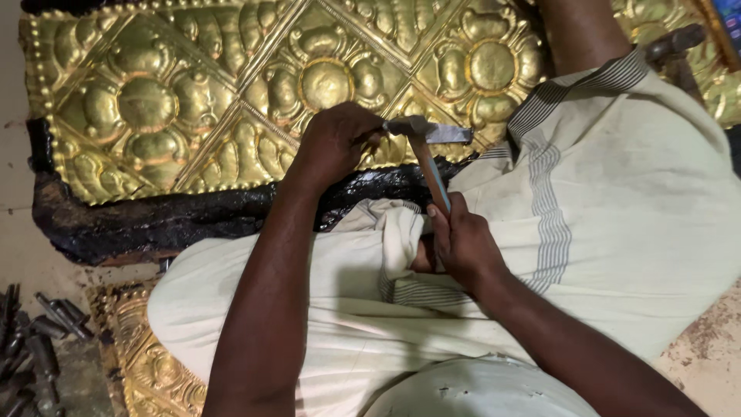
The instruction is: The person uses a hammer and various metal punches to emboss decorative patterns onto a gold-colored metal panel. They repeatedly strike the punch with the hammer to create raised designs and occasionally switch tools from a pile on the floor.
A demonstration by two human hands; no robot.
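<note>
At the floor's left edge lies a heap of dark punches (pixel 35 340), and beside it a second embossed brass piece (pixel 143 355) shows from under the white cloth (pixel 617 201) over the person's lap. Above, the brass sheet (pixel 231 85), worked in flower medallions within a diamond grid, sits on a black pitch bed (pixel 154 220).

The left hand (pixel 336 143) is closed at the sheet's lower edge, fingers curled as if about a small punch; the tool itself is hidden, so I cannot tell just what it pinches. Right of it, the hammer (pixel 427 147) has its head level with that fist, just beside the knuckles. The right hand (pixel 461 243) is wrapped tight round the handle's lower end, over the lap.

This looks like the chasing step: striking a punch along the border. The next blow calls for a short, square tap with the left hand steady.
</note>
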